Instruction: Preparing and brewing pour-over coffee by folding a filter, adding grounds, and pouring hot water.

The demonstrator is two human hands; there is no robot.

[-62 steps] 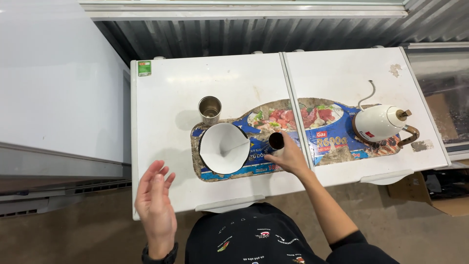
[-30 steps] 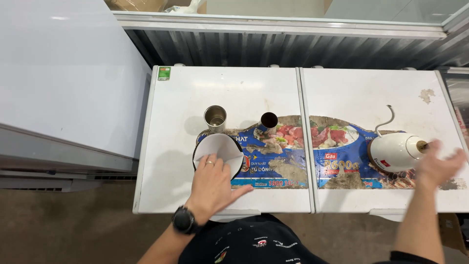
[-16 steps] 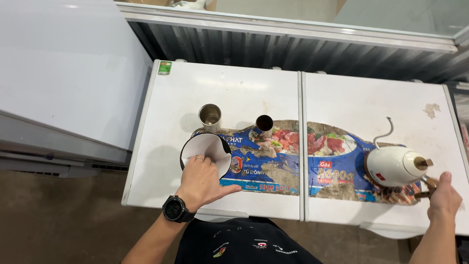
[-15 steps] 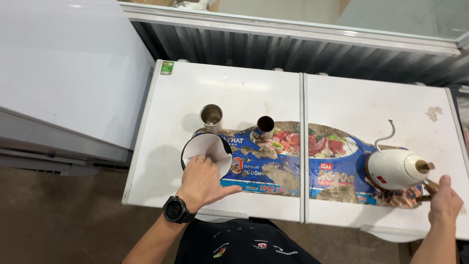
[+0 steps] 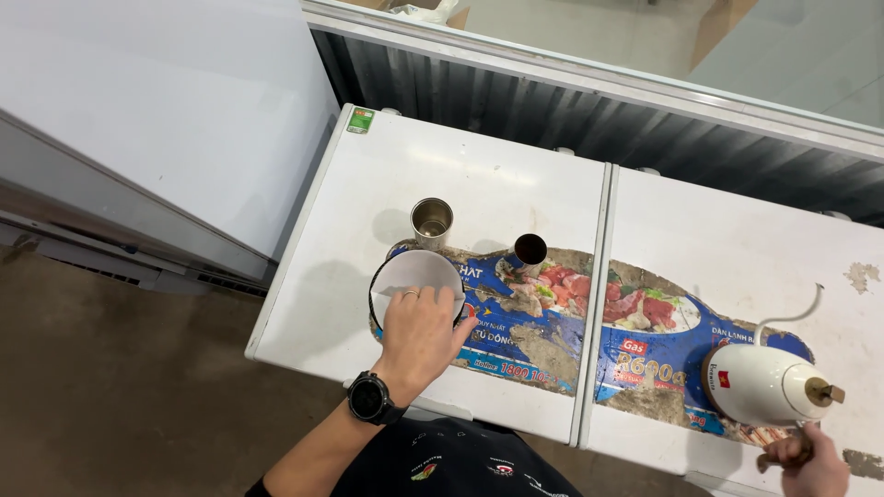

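Across the middle of the frame runs the white chest top (image 5: pixel 479 184). At lower right stands our white gooseneck kettle (image 5: pixel 760 382), long axis lying left to right, its thin spout curling toward the upper right. Our right hand (image 5: pixel 806 456) curls closed around its handle; a level lift would keep it from slopping. Left of centre, our left hand (image 5: pixel 419 327) lies flat, fingers spread, steadying the paper-lined dripper (image 5: pixel 410 276). Above stand a steel cup (image 5: pixel 431 221) and a dark cup (image 5: pixel 529 250).

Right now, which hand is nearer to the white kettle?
Right. The right hand grips the white kettle by its handle; the left hand rests far off on the paper filter.
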